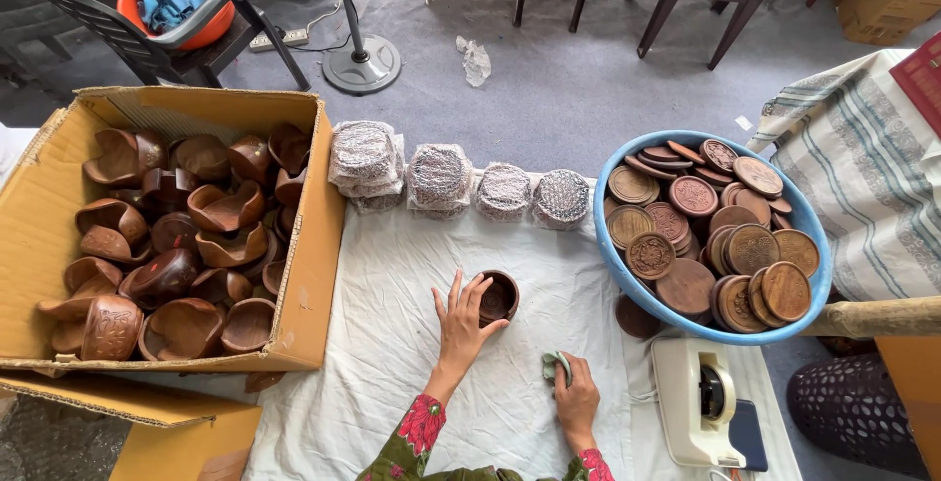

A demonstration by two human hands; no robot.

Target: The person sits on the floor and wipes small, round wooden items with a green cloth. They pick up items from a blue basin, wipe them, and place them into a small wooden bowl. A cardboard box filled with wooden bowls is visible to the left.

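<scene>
My left hand rests flat on the white cloth with its fingertips against a small round dark wooden holder. My right hand lies lower on the cloth, fingers curled over a small pale green rag. Both wrists show red floral sleeves.
A cardboard box full of carved wooden holders stands at left. A blue basin of round carved wooden discs sits at right. Several wrapped stacks line the cloth's far edge. A white tape dispenser is near right; chairs and a fan base stand beyond.
</scene>
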